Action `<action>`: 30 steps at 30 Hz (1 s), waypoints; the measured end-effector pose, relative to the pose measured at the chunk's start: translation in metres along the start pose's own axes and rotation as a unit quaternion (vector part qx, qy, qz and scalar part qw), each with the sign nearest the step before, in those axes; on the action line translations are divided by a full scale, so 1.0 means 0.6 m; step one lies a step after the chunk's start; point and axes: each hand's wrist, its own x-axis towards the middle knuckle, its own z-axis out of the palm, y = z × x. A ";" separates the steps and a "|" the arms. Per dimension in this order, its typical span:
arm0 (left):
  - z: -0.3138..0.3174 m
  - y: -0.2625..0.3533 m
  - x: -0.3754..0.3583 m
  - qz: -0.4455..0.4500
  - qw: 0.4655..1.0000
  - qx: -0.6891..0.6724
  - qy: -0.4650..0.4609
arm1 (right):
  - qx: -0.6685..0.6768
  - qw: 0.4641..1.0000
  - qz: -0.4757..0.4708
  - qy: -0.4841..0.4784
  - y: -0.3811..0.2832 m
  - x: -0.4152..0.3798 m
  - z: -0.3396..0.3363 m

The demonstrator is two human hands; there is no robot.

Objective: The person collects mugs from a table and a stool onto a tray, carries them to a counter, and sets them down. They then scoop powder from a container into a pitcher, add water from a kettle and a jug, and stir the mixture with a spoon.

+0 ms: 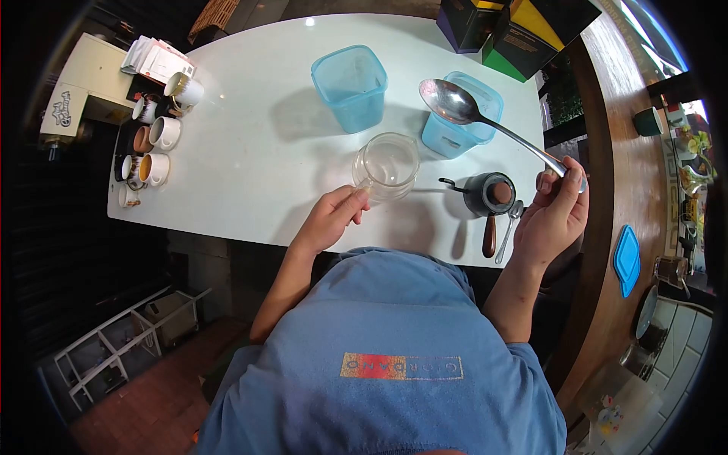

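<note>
Two hands busy at a white table (250,155), and the easiest thing to read is on the shirt (402,409): a GIORDANO print (402,365), upside down from this angle, half of it on a red block. Left hand (332,218) has its fingers pinched shut on the handle of a clear glass jug (388,163), in front of a blue tub (349,91). Right hand (556,214) has its fingers closed around the handle end of a big metal spoon (453,102), tilted, its bowl overlapping a second blue tub (455,142) in view. Off to the left, a cream machine (80,95) wears a sideways script logo I can't make out; lettering on the dark boxes (523,38) is too small, sorry.
</note>
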 end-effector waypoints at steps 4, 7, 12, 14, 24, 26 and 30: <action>0.002 0.004 0.003 -0.005 1.000 0.004 0.001 | -0.019 1.000 -0.019 -0.008 -0.004 -0.006 0.001; 0.003 0.006 0.004 -0.007 1.000 -0.003 0.001 | -0.022 0.998 -0.034 -0.045 0.003 -0.016 -0.005; -0.002 0.005 0.004 -0.004 1.000 -0.007 0.008 | -0.111 0.944 -0.200 -0.240 0.027 -0.043 -0.025; -0.008 0.003 0.002 0.016 1.000 -0.010 0.009 | -0.134 0.909 -0.266 -0.291 0.030 -0.039 -0.035; -0.023 -0.021 -0.006 0.080 0.996 -0.027 0.019 | -0.079 0.977 -0.191 0.043 0.000 0.010 -0.024; -0.020 -0.017 -0.009 0.076 0.996 -0.049 0.020 | -0.273 0.935 -0.228 -0.008 0.007 0.021 -0.014; -0.021 -0.019 -0.009 0.072 0.996 -0.040 0.014 | -0.341 0.907 -0.237 -0.069 0.031 0.041 0.015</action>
